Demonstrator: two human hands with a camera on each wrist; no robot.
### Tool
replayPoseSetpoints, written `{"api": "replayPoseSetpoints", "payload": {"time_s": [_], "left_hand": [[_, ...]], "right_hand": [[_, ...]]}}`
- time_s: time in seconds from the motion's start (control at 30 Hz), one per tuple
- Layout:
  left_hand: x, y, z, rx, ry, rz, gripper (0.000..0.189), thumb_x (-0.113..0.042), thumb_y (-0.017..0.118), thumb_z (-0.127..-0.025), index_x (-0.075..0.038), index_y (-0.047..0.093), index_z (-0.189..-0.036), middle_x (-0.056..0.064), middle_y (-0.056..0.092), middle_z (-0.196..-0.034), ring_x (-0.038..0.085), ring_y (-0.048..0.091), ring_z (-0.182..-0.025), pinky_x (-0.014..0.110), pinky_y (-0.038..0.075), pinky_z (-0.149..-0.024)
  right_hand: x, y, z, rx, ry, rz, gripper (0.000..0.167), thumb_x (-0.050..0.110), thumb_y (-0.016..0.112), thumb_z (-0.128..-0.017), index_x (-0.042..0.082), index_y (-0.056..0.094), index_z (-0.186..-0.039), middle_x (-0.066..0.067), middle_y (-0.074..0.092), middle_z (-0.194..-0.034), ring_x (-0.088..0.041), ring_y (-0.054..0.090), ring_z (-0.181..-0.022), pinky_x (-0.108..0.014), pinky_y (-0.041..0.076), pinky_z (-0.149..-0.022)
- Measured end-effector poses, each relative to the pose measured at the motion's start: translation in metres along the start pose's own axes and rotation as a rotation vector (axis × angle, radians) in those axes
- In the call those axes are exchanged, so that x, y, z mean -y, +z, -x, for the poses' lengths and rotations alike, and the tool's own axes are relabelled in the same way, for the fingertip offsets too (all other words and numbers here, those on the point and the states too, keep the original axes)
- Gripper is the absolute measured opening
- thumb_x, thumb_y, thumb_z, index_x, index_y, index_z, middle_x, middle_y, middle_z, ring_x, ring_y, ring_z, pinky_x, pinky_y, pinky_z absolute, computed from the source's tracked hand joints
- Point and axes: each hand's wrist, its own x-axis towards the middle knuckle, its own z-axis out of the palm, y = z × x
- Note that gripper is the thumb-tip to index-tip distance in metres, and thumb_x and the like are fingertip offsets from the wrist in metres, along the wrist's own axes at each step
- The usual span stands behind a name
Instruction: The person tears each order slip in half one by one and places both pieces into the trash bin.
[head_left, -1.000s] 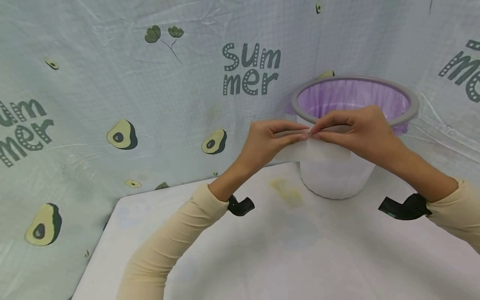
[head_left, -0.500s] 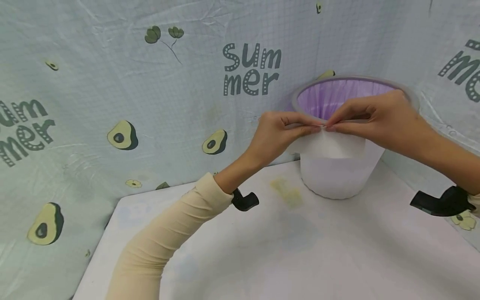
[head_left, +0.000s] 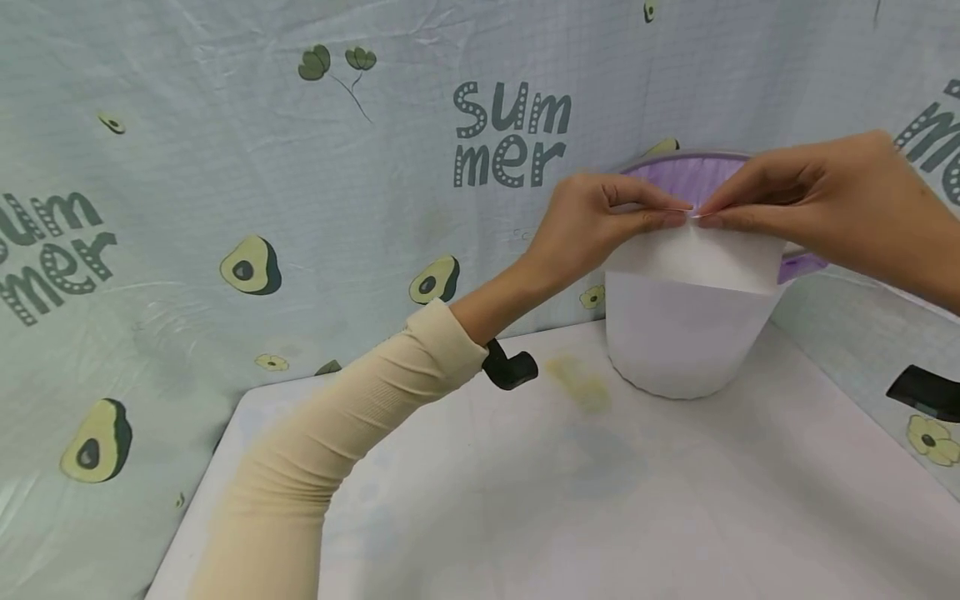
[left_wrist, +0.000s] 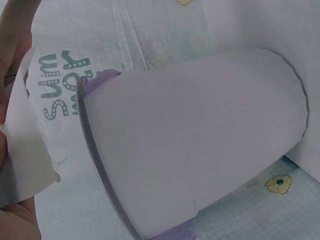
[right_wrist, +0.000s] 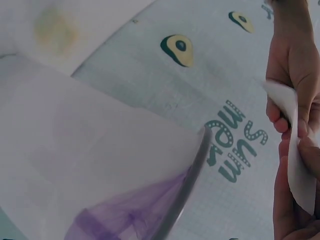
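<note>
A piece of thin white paper (head_left: 705, 254) hangs from both hands in front of the upper part of a white bin (head_left: 678, 342). My left hand (head_left: 588, 217) pinches its top edge between thumb and fingers. Right beside that grip, my right hand (head_left: 825, 192) pinches the same edge, the fingertips of both hands almost meeting. In the left wrist view the paper (left_wrist: 27, 155) curves down, apart from the bin's grey rim (left_wrist: 92, 145). The right wrist view shows the paper (right_wrist: 300, 175) edge-on between the hands. A purple bag (head_left: 675, 173) lines the bin, partly hidden by the hands.
The bin stands at the back right of a white-covered table (head_left: 525, 500). Behind it hangs a pale curtain (head_left: 360, 208) printed with avocados and lettering. A yellowish stain (head_left: 577, 383) marks the cover left of the bin.
Both hands have moved up and to the right, carrying the paper between them; it now covers the front of the bin's rim. The bin has stayed in place.
</note>
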Motion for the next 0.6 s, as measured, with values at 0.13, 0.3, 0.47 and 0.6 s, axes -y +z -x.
{"api": "replayPoseSetpoints", "payload": {"time_s": [0.13, 0.3, 0.47, 0.6], "left_hand": [[-0.001, -0.003, -0.007, -0.011, -0.041, 0.016, 0.012, -0.003, 0.078, -0.088, 0.001, 0.08, -0.099, 0.011, 0.078, -0.099, 0.007, 0.072, -0.097, 0.017, 0.053, -0.089], [-0.004, -0.007, -0.013, -0.015, -0.168, 0.015, 0.016, -0.006, 0.078, -0.089, -0.002, 0.08, -0.104, 0.005, 0.078, -0.105, 0.0, 0.069, -0.102, 0.014, 0.05, -0.09], [-0.008, -0.009, -0.019, -0.007, -0.225, 0.018, 0.019, -0.007, 0.075, -0.092, -0.005, 0.079, -0.11, 0.001, 0.077, -0.111, -0.007, 0.064, -0.108, 0.012, 0.048, -0.092], [-0.008, -0.012, -0.026, 0.0, -0.222, -0.008, 0.019, -0.007, 0.075, -0.093, -0.006, 0.079, -0.111, 0.001, 0.077, -0.112, -0.003, 0.066, -0.103, 0.017, 0.052, -0.083]], "right_hand": [[-0.002, -0.005, -0.002, -0.008, 0.023, 0.0, 0.011, 0.008, 0.081, -0.088, 0.017, 0.082, -0.094, 0.024, 0.074, -0.087, 0.015, 0.066, -0.077, -0.004, 0.047, -0.062], [-0.008, -0.01, -0.007, -0.007, 0.059, -0.007, 0.01, 0.009, 0.079, -0.09, 0.014, 0.08, -0.099, 0.024, 0.074, -0.091, 0.016, 0.065, -0.081, -0.002, 0.047, -0.068], [-0.013, -0.015, -0.014, -0.01, 0.046, 0.016, 0.012, 0.009, 0.078, -0.091, 0.012, 0.08, -0.102, 0.028, 0.072, -0.093, 0.019, 0.063, -0.085, -0.001, 0.046, -0.069], [-0.014, -0.019, -0.02, -0.006, 0.045, 0.031, 0.012, 0.01, 0.078, -0.091, 0.012, 0.08, -0.102, 0.031, 0.07, -0.092, 0.02, 0.062, -0.085, 0.0, 0.045, -0.069]]}}
